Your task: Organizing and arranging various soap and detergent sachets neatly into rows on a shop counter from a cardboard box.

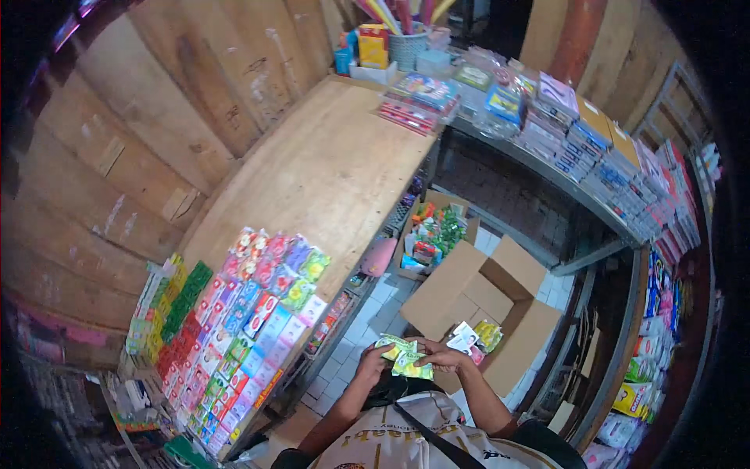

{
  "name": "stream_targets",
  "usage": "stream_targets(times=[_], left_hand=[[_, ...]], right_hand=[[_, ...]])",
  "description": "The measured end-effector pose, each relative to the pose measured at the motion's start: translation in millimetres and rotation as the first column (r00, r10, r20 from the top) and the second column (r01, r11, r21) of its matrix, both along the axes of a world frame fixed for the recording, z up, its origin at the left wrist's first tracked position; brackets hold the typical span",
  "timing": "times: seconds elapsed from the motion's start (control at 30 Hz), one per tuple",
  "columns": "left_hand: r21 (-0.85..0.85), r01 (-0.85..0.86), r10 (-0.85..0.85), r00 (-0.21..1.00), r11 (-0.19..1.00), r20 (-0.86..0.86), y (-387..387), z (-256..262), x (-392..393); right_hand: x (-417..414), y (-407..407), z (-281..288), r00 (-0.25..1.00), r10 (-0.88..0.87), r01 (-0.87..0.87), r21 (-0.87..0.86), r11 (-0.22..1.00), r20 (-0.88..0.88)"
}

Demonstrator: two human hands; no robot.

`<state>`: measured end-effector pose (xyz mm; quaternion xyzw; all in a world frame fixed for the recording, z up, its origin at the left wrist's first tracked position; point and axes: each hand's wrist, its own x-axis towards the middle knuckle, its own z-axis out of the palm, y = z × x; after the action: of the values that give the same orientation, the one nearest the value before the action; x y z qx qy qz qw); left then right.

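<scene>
My left hand [371, 364] grips one yellow-green packet [394, 345] by its edge, close in front of my body. In my right hand [443, 356] is a second yellow-green packet [412, 368], which overlaps the first. Just beyond my right hand stands an open cardboard box [469, 287] on the floor, its flaps folded outward. Inside its near end lie white boxes [463, 336] and several yellow packets [487, 336]. Rows of small soap boxes and packets [240, 334] cover the near end of the wooden table [304, 187] to my left.
A smaller carton [433, 234] of mixed packets sits on the tiled floor [357, 328] beyond the box. Stacked books [586, 146] line the shelf at the far right. Bagged goods [636, 375] fill the right-hand rack. A basket [407, 50] stands at the back.
</scene>
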<state>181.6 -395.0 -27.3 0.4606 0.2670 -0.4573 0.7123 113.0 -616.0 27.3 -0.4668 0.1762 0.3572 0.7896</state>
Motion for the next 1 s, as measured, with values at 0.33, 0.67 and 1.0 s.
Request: stream_targets(times=[0.33, 0.67, 1.0], left_hand=[[0.033, -0.261, 0.195, 0.794, 0.965, 0.575, 88, 65, 41], [0.071, -0.303, 0.098, 0.506, 0.95, 0.857, 79, 50, 93], [0.725, -0.487, -0.751, 0.19, 0.487, 0.632, 34, 88, 153]], right_hand=[[71, 65, -2, 0.948, -0.252, 0.231, 0.12, 0.965, 0.197], [156, 108, 4, 0.889, -0.458, 0.434, 0.322, 0.841, -0.001], [227, 78, -16, 0.875, -0.476, 0.452, 0.206, 0.868, 0.085]])
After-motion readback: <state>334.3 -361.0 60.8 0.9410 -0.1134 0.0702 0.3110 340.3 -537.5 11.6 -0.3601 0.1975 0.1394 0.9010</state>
